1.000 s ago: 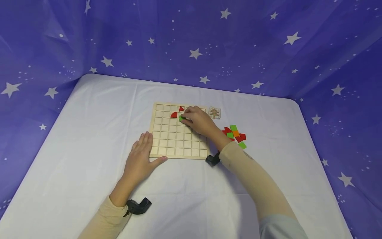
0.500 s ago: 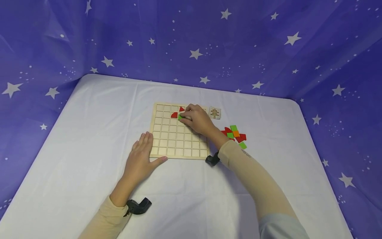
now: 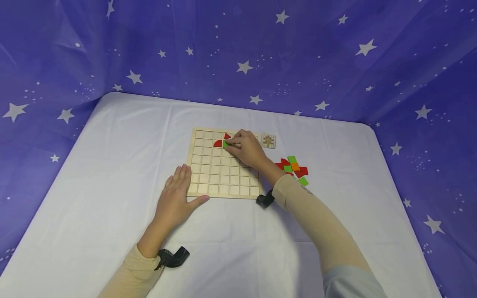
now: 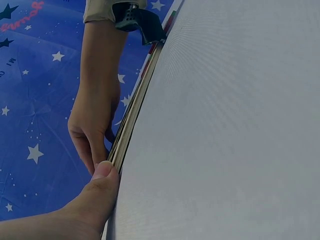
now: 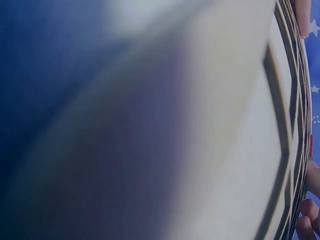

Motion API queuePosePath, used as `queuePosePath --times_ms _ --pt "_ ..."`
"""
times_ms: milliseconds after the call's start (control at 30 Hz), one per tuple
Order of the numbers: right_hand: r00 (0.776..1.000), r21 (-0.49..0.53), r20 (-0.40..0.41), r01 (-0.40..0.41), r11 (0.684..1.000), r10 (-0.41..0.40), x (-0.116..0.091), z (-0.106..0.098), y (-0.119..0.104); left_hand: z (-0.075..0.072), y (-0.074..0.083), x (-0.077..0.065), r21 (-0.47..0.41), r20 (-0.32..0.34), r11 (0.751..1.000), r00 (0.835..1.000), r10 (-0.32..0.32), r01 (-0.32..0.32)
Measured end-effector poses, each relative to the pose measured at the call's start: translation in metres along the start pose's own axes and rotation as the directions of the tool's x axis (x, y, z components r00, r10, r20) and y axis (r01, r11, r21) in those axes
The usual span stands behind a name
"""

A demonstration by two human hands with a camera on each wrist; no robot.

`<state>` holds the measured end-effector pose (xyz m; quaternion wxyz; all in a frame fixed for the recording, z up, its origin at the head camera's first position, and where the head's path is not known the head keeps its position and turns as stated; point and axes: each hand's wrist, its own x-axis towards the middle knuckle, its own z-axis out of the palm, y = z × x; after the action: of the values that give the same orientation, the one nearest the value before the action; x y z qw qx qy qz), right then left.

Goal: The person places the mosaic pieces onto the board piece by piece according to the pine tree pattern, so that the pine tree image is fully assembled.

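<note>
A wooden grid board (image 3: 215,169) lies on the white cloth in the head view. Thumb and fingertips of my right hand (image 3: 249,149) hold a small green square tile (image 3: 225,144) at a cell in the board's second row. Directly left of that tile is a red quarter-circle tile (image 3: 218,143), and a red triangle tile (image 3: 227,135) sits just above. My left hand (image 3: 172,201) rests with straight fingers along the board's left edge, its thumb at the near edge. The left wrist view shows this thumb (image 4: 103,172) against the board's side.
To the right of the board lies a small card (image 3: 268,140) with a brown tree-like pattern on a grid. Below it is a loose pile of red, green and orange tiles (image 3: 295,167). A purple star-patterned curtain (image 3: 244,66) hangs behind the table.
My right hand has shifted slightly left and away from me with the green tile, which now sits squarer, beside the red quarter-circle. My left hand has stayed in place.
</note>
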<state>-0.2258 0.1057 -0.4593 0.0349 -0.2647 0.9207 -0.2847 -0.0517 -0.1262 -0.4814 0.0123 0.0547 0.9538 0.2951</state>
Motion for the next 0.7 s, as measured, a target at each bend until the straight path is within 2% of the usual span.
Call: queuePosePath --times_ms 133,267,500,700 --pt "0.999 0.077 0.008 -0.033 0.996 0.033 0.0000 0.0008 0.0007 0.0000 -0.0004 -0.0003 -0.001 0.003 1.000 1.000 -0.004 0.004" --pt "0.999 0.110 0.009 -0.044 0.993 0.043 0.0007 0.0012 0.0011 -0.0004 -0.0008 -0.0006 0.001 0.003 1.000 1.000 -0.004 0.004" --pt "0.997 0.126 0.011 -0.074 0.989 0.073 0.0017 0.0012 0.0010 -0.0005 -0.0001 -0.0003 -0.003 0.004 1.000 1.000 -0.003 0.003" --pt "0.998 0.094 0.008 -0.070 0.993 0.069 0.0015 0.0005 0.0009 0.0001 0.0004 0.0000 -0.005 0.002 1.000 1.000 -0.001 0.001"
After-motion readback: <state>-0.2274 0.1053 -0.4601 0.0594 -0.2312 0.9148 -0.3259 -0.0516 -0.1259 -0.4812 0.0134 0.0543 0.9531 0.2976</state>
